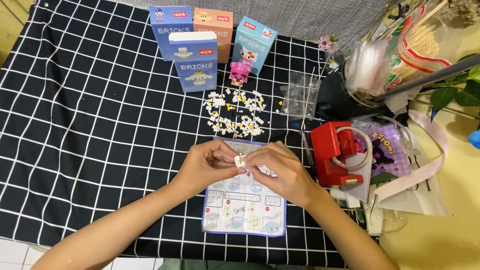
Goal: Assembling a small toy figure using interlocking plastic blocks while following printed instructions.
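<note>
The one camera sits on my head, looking steeply down and forward over the black checked tablecloth [90,125]. My forearms enter from the bottom edge; my left hand [207,165] and right hand [280,172] sit close, mid-frame.

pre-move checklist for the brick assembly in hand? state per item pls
1. Grip: both the left hand and right hand pinch the small white brick piece at the fingertips: ok.
2. Instruction sheet flat beneath the hands, lower panels readable, upper part covered: ok.
3. Loose brick pile lies just beyond the sheet, close to the hands: ok.
4. Piece alignment between fingertips: too small to see: cannot tell.
5. Clutter to the right, red dispenser and plastic bags near the right hand: not ok.
6. Boxes upright behind the pile, out of the way: ok.
</note>
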